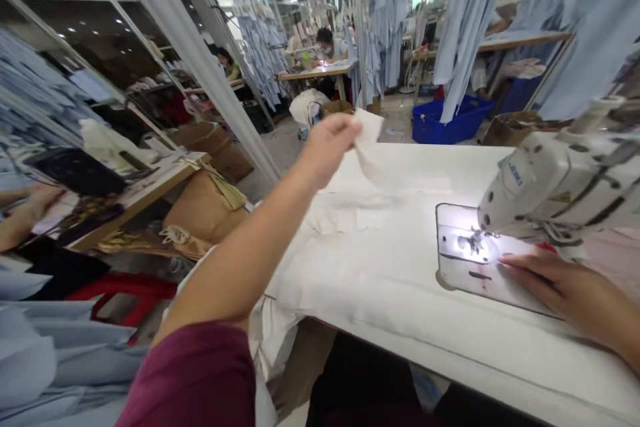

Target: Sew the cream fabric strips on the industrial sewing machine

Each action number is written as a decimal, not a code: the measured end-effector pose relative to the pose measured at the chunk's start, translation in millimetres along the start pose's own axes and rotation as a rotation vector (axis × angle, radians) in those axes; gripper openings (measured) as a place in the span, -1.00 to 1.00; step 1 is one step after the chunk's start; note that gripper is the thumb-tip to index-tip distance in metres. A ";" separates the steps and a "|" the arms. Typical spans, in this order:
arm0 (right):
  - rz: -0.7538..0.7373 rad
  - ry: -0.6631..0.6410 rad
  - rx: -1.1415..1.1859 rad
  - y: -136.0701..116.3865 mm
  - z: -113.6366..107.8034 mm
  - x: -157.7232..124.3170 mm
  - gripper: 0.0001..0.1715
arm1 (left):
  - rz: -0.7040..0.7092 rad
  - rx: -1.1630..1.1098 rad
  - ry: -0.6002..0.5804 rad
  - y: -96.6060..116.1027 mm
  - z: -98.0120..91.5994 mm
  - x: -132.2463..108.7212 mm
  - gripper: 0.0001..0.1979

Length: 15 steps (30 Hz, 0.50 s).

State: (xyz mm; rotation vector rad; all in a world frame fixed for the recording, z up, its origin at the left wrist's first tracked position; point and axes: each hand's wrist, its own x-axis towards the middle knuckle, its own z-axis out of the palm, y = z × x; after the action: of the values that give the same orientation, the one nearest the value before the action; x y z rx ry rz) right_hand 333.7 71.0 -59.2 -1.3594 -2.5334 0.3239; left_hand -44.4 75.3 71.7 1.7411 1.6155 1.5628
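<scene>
My left hand [333,140] is raised over the far side of the white sewing table [450,167], its fingers pinched on a small white fabric piece [369,125] that hangs down from them. More white fabric [345,217] lies on the table below that arm. My right hand [555,280] rests beside the needle plate of the sewing machine [540,173], fingers stretched toward the lit presser foot [474,243]. Whether anything thin lies under those fingertips I cannot make out. A bit of red shows behind the right hand.
A metal post [200,60] slants up at the left. Beyond the table stand a blue bin [450,121] and hanging light-blue garments [387,27]. A co-worker [335,47] sits at a machine farther back. At the left are a red stool [130,293] and another person's hand [45,200].
</scene>
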 end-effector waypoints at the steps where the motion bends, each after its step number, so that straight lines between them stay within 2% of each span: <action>1: 0.027 -0.047 0.017 -0.2 0.1 -0.4 -0.79 | 0.002 -0.057 0.059 3.3 -13.9 1.2 -0.89; 4: 0.032 -0.111 0.064 -7.1 -5.2 1.6 -0.73 | 0.072 -0.002 0.167 11.9 -38.1 -5.8 -0.88; 6: 0.011 -0.103 0.071 -11.4 -10.0 1.5 -0.71 | 0.130 0.156 0.197 8.8 -35.1 -18.7 -0.86; 7: 0.004 -0.101 0.067 -12.9 -11.9 0.8 -0.71 | 0.144 0.255 0.176 4.2 -28.4 -27.3 -0.83; 9: -0.001 -0.102 0.054 -14.7 -14.3 -0.5 -0.69 | 0.128 0.447 -0.026 -8.9 -8.5 -47.6 -0.78; 11: -0.002 -0.105 0.050 -15.2 -15.7 -0.2 -0.65 | 0.070 0.553 -0.376 -22.4 12.0 -68.5 -0.75; 12: 0.000 -0.099 0.047 -14.6 -16.4 0.6 -0.62 | 0.056 0.562 -0.481 -27.8 19.3 -77.9 -0.76; 13: -0.002 -0.090 0.043 -12.9 -17.3 1.2 -0.60 | 0.043 0.562 -0.555 -31.7 22.9 -86.0 -0.75; 15: -0.025 -0.058 0.013 -5.0 -19.4 0.0 -0.55 | 0.020 0.558 -0.552 -35.1 16.8 -98.5 -0.72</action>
State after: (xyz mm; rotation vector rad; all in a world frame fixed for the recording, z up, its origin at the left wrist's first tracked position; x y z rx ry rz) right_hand 336.0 69.7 -39.3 -1.3316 -2.5879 0.3790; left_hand -26.9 10.9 -10.5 2.1983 1.8167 0.5497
